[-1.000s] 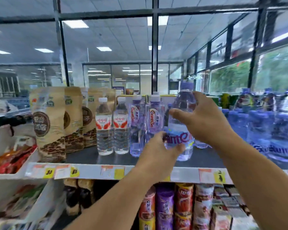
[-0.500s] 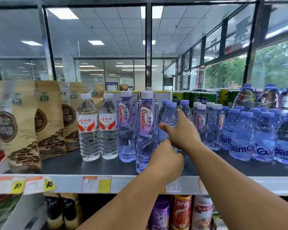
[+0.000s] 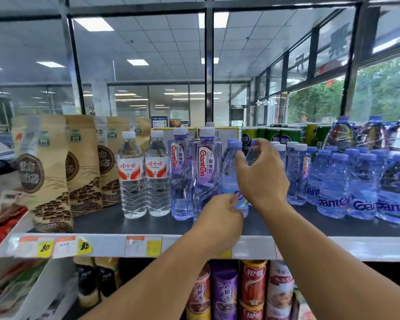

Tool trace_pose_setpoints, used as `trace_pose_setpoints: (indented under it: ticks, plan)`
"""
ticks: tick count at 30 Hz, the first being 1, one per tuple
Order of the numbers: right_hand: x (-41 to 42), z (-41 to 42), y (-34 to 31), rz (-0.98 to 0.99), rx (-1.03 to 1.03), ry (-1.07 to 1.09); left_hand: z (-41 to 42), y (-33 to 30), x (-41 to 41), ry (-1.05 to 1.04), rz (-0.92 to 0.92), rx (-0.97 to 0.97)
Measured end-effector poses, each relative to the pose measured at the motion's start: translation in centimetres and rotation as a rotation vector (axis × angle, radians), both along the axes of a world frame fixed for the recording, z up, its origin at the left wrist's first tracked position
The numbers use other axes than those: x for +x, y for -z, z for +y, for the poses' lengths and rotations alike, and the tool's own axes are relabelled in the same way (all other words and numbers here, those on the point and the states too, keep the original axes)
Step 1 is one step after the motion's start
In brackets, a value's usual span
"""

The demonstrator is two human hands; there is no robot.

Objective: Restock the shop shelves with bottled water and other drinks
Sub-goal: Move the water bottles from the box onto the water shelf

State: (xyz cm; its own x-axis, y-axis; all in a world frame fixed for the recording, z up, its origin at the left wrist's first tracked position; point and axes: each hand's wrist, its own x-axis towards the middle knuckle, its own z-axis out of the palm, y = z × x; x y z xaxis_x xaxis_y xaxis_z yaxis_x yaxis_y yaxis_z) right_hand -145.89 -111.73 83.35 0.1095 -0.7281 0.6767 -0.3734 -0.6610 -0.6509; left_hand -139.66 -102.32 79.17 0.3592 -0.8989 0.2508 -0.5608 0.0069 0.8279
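On the top shelf [image 3: 125,224], mid-row, a small blue-capped water bottle [image 3: 229,174] stands just beside the tall Ganten bottles [image 3: 207,172]. Left hand [image 3: 219,221] at its base, fingers curled; actual hold: cannot tell. Right hand [image 3: 261,174] half-open near the bottle necks, gripping nothing clearly. Risk: either hand nudges the tight row, toppling neighbours like dominoes; the bottle sits near the front, so a knock could send it off the edge.

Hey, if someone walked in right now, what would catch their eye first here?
Two hands at the shelf's middle: the left hand at the base of a small blue bottle, the right hand loosely curled just above. Left stand tan tea pouches; right, a crowd of blue Ganten bottles.
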Motion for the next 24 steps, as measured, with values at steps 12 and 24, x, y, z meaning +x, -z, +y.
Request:
trace_pose_setpoints:
  ticks: [12, 24]
  plan:
    - [5.0, 24.1, 8.9, 0.287, -0.255, -0.704, 25.1, 6.7, 4.9, -0.103, -0.106, 0.553]
    - [11.8, 42.6, 50.6, 1.313, 0.258, -1.151, 47.7, 42.2, 7.4, -0.466, 0.385, 1.047]
